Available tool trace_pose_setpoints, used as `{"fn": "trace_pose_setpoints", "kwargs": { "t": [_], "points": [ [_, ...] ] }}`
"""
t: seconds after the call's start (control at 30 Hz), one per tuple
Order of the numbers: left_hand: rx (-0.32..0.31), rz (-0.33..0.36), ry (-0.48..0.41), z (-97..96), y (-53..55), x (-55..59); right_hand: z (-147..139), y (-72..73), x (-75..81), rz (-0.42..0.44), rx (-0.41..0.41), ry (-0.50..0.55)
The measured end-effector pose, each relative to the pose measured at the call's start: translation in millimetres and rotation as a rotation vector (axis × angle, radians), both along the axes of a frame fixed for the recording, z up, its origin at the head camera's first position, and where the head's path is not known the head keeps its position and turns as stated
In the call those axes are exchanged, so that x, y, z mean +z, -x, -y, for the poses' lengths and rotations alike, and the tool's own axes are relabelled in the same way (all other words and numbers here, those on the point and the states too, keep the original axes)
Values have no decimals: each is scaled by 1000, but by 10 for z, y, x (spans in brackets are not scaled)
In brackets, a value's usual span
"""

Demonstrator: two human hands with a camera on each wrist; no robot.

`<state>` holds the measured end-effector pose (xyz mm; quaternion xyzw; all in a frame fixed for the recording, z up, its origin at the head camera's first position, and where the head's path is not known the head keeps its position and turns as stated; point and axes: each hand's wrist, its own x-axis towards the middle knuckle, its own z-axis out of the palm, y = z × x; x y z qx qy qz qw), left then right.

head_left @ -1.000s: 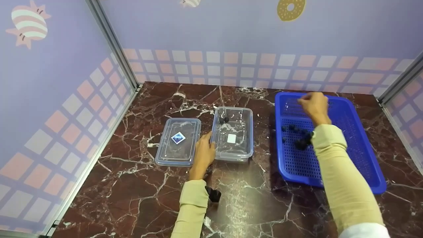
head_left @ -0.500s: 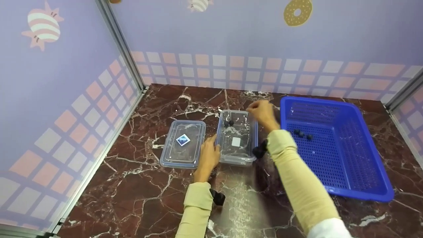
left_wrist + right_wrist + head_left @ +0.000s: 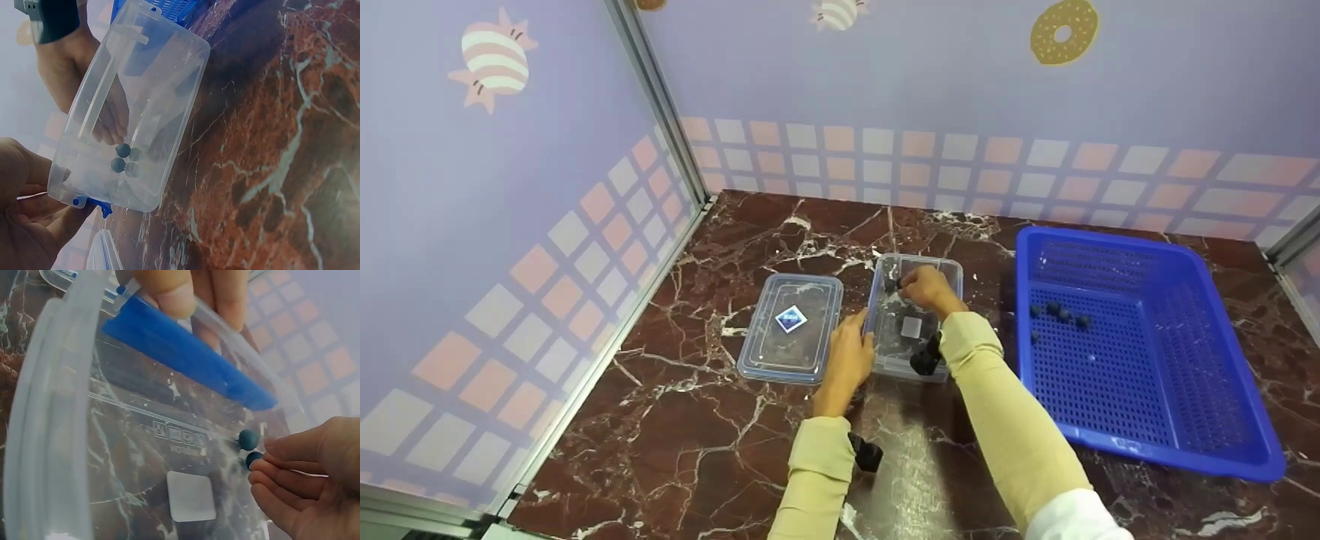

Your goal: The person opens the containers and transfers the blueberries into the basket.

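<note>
A clear plastic box with blue side clips sits uncovered in mid-table. My left hand grips its left rim, thumb and fingers on either side of the wall in the right wrist view. My right hand reaches down inside the box. In the right wrist view its thumb and fingertips pinch a blueberry, close to the floor of the box. Right beside that one lies another blueberry. The left wrist view shows the dark berries through the clear wall, with faint reflections.
To the right stands a blue slotted basket with several dark berries in its left part. Left of the box lies a flat clear lid with a blue diamond label. Patterned wall panels close off the back and left side.
My right hand has moved left from over the basket, across the box's right rim, and down into the box. My left hand has stayed on the box's rim.
</note>
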<state>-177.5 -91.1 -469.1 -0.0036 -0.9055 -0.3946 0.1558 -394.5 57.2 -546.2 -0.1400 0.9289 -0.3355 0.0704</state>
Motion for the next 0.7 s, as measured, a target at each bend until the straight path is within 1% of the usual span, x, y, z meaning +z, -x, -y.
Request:
{"fn": "trace_pose_setpoints", "kwargs": {
  "t": [0.07, 0.1, 0.17, 0.2, 0.23, 0.27, 0.3, 0.33, 0.37, 0.43, 0.47, 0.53, 0.6, 0.67, 0.7],
  "points": [
    [4, -15, 5, -3, -7, 0, -1, 258, -344, -9, 21, -15],
    [5, -18, 7, -5, -11, 3, 0, 351, -460, 10, 37, -24],
    [9, -10, 13, -9, -18, 0, 9, 509, -694, 6, 55, -15],
    [10, -9, 16, -9, -21, -4, 14, 551, -768, 2, 62, -1],
    [9, -5, 17, -13, -24, -9, 14, 584, -847, -30, 63, 26],
    [8, -3, 22, -16, -26, -16, 20, 579, -876, -44, 54, 46],
    [7, 0, 23, -18, -28, -23, 24, 540, -851, -56, 45, 62],
    [7, 1, 22, -18, -27, -31, 36, 469, -789, -76, 31, 79],
    [6, 0, 23, -18, -28, -36, 61, 374, -681, -76, 15, 76],
    [8, -3, 23, -15, -31, -39, 123, 108, -322, -26, -14, 55],
    [10, -7, 24, -12, -29, -39, 167, -51, -106, 1, -33, 35],
    [13, -14, 21, -7, -24, -33, 240, -349, 285, 28, -71, 41],
    [16, -20, 22, -1, -17, -30, 298, -597, 618, 67, -96, 46],
    [16, -25, 23, 1, -10, -31, 333, -757, 788, 43, -106, 55],
    [14, -24, 23, 3, -8, -33, 341, -811, 843, 34, -108, 48]
  ]
}}
